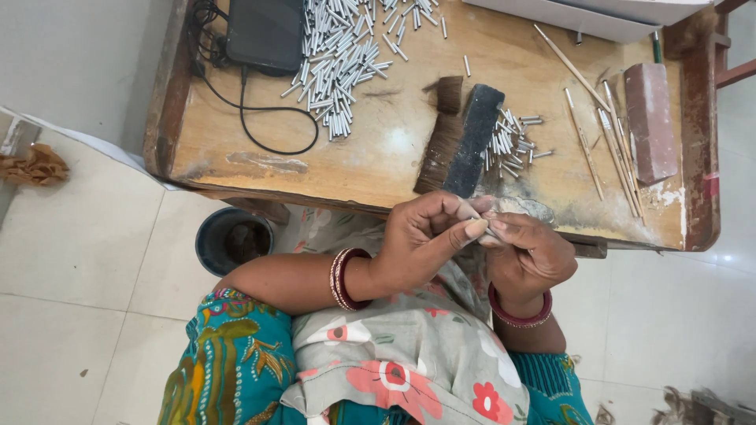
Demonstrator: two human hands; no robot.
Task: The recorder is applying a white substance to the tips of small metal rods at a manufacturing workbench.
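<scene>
Pale floor tiles fill the left, with a crumpled brown scrap lying on them and a dark round bucket standing under the worn wooden bench. On the bench sit a black device with a looping cable, a heap of small silver tubes, a black-backed brush, a smaller cluster of tubes, thin wooden sticks and a reddish block. At the near edge, the left hand and right hand meet, fingertips pinched narrowly on a small pale piece between them, above a floral cloth on the lap.
</scene>
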